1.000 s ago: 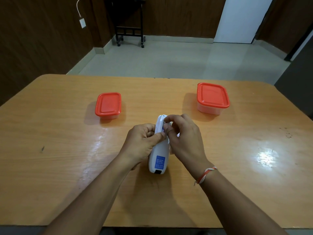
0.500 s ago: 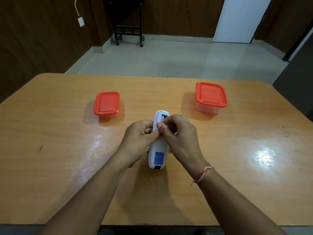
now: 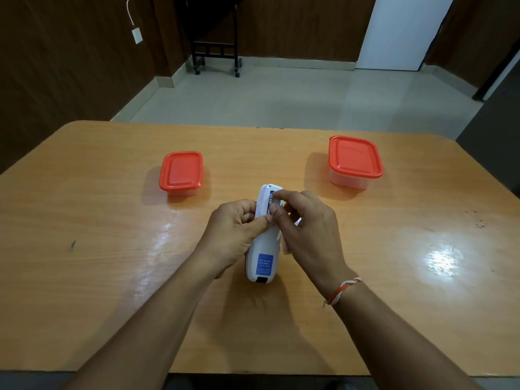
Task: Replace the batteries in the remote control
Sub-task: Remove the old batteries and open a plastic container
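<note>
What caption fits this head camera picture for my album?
Left hand holds a white remote while right hand fingers work at its battery end, between two red-lidded boxes.

You're sitting at a glossy orange-brown wooden table point(image 3: 84, 277) that's throwing back a bright glare patch point(image 3: 441, 260) on your right. Beyond it, pale grey floor tiles point(image 3: 281, 97) are running to dark wood-panelled walls point(image 3: 56, 66). A black wheeled stand point(image 3: 215, 49) is standing against the far wall, a white door point(image 3: 399, 32) is showing further right, and a white cable is hanging into a wall socket point(image 3: 137, 35) on the left.
</note>
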